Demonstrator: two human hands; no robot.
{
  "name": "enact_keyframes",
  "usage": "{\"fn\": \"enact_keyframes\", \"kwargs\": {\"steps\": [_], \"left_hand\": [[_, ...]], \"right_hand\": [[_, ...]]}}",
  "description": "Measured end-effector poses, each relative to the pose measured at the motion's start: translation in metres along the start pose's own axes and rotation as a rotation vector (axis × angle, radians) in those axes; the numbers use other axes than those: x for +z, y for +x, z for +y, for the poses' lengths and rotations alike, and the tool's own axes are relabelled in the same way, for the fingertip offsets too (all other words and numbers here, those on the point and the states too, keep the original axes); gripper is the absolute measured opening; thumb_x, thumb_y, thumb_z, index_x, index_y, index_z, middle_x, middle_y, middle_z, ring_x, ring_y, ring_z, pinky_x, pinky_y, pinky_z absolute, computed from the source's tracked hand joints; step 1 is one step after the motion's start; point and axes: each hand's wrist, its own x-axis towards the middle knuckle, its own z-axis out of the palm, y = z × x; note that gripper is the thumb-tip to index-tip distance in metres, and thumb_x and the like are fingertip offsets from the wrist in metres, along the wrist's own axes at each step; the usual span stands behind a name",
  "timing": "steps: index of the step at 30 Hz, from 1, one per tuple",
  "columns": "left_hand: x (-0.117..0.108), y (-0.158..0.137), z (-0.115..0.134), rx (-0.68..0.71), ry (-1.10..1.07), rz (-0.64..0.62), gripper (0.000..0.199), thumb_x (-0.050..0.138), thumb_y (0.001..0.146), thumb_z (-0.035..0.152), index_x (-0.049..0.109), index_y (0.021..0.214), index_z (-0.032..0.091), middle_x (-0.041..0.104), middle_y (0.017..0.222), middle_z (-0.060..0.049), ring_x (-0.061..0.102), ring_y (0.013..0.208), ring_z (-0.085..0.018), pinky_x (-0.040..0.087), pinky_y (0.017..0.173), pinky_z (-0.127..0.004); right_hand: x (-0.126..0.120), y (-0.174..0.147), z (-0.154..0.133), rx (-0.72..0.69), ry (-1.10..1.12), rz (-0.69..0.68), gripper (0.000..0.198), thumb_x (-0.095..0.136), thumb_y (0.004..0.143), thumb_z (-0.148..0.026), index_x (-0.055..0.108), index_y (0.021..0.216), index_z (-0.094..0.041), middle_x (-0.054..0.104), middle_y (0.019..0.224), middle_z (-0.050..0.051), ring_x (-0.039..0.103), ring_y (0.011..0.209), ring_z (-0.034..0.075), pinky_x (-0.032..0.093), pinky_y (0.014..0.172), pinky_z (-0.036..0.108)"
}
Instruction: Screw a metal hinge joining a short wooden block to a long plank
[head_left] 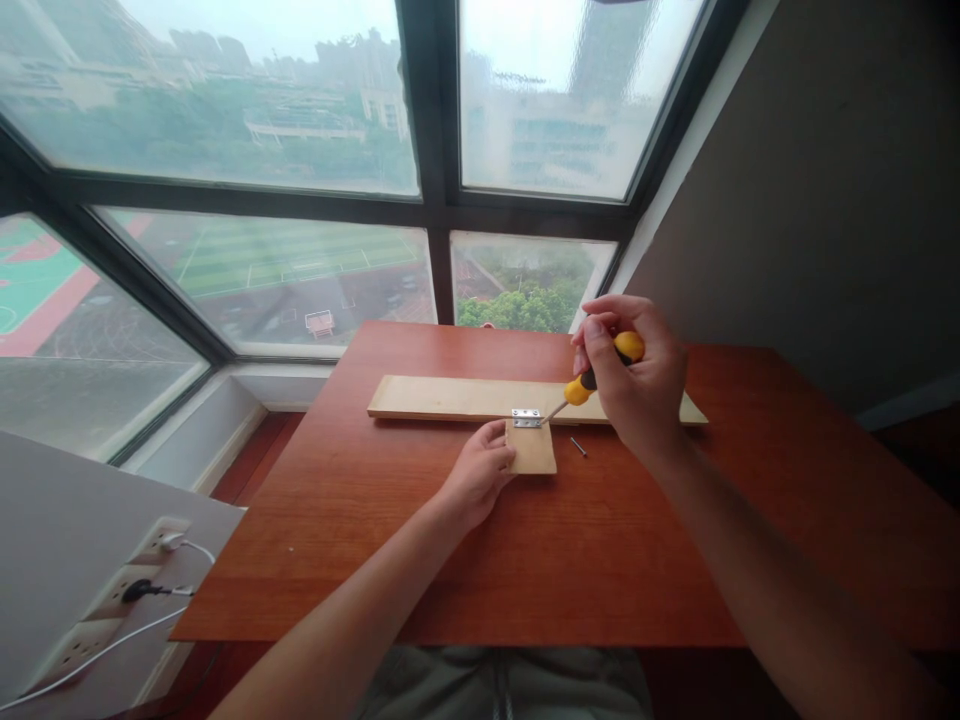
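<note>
Red-brown worktop (615, 560) beside window (300, 250): screwdriver (577, 391) is held in right grip (641, 385), small wooden board (532, 455) in left grip (480, 472).

Yellow and black screwdriver (577, 391), silvery hinge (526, 418), pale tan small board (532, 456) and long board (450, 397), grained reddish-brown table (360, 540)

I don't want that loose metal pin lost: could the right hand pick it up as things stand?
Probably not without freeing its grip first: the right hand holds the screwdriver, though the pin lies uncovered on the table beside the small board.
</note>
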Motion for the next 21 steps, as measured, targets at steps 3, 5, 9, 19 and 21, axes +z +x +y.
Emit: {"fn": "enact_keyframes", "kwargs": {"steps": [3, 5, 9, 19, 21], "left_hand": [[0.0, 0.0, 0.0, -0.006, -0.004, 0.002, 0.047, 0.063, 0.065, -0.001, 0.058, 0.109, 0.014, 0.07, 0.104, -0.012, 0.069, 0.083, -0.018, 0.054, 0.064, -0.023], [0.0, 0.0, 0.0, -0.005, -0.009, -0.001, 0.047, 0.063, 0.065, -0.001, 0.059, 0.109, 0.014, 0.07, 0.104, -0.012, 0.068, 0.083, -0.019, 0.055, 0.065, -0.024], [0.0, 0.0, 0.0, -0.005, -0.017, -0.007, 0.047, 0.064, 0.065, -0.001, 0.06, 0.109, 0.015, 0.07, 0.105, -0.012, 0.068, 0.084, -0.018, 0.055, 0.066, -0.023], [0.002, 0.0, -0.001, 0.011, -0.023, 0.008, 0.049, 0.062, 0.063, -0.002, 0.06, 0.109, 0.015, 0.07, 0.105, -0.012, 0.068, 0.086, -0.018, 0.054, 0.064, -0.022], [0.003, 0.0, -0.002, 0.012, -0.025, 0.005, 0.05, 0.062, 0.062, -0.002, 0.062, 0.109, 0.015, 0.07, 0.106, -0.012, 0.068, 0.086, -0.018, 0.054, 0.064, -0.022]], "right_hand": [[0.003, -0.003, 0.008, 0.003, 0.007, 0.017, 0.011, 0.054, 0.094, -0.032, 0.058, 0.101, -0.025, 0.06, 0.076, -0.003, 0.057, 0.056, 0.009, 0.05, 0.054, 0.023], [0.003, -0.005, 0.011, 0.008, 0.011, 0.028, 0.011, 0.054, 0.093, -0.033, 0.058, 0.101, -0.025, 0.06, 0.075, -0.004, 0.056, 0.056, 0.009, 0.05, 0.054, 0.023], [0.004, -0.006, 0.014, 0.015, 0.027, 0.049, 0.011, 0.054, 0.093, -0.034, 0.057, 0.099, -0.025, 0.059, 0.073, -0.004, 0.054, 0.055, 0.009, 0.05, 0.054, 0.023], [0.0, -0.004, 0.009, -0.015, -0.078, -0.141, 0.016, 0.048, 0.094, -0.028, 0.055, 0.108, -0.025, 0.064, 0.085, -0.001, 0.062, 0.068, 0.012, 0.052, 0.064, 0.026], [-0.005, 0.0, 0.004, -0.069, -0.266, -0.192, 0.021, 0.049, 0.093, -0.029, 0.055, 0.113, -0.024, 0.067, 0.092, 0.001, 0.064, 0.076, 0.015, 0.051, 0.072, 0.029]]}}
